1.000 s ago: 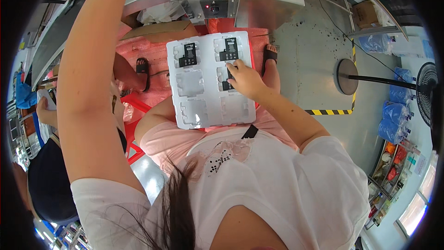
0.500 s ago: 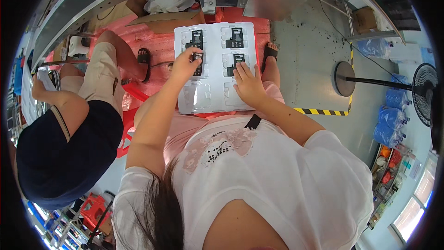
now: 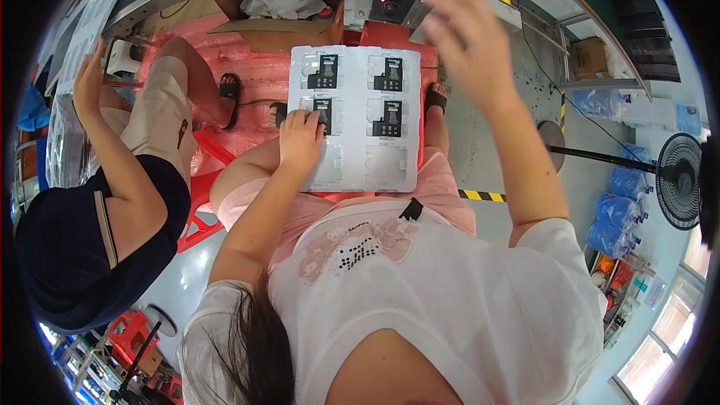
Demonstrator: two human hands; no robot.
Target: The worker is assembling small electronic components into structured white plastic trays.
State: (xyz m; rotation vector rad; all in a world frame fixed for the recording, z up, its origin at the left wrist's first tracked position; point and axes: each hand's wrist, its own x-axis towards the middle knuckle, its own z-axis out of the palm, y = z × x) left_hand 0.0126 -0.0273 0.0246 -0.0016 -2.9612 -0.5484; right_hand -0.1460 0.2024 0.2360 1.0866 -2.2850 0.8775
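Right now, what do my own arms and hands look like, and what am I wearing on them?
Both forearms are bare. The left hand and right hand wear no gloves, and no rings, watch or bracelet show, though the right hand is blurred. The only sleeves are the short white sleeves of a T-shirt, ending above the elbows. No markings or straps show on either arm.

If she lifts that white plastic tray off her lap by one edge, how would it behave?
The white tray looks thin and moulded, so it probably flexes and weighs little. The four black parts sit in shallow pockets and might slide out if it tilts. Her left hand steadies it.
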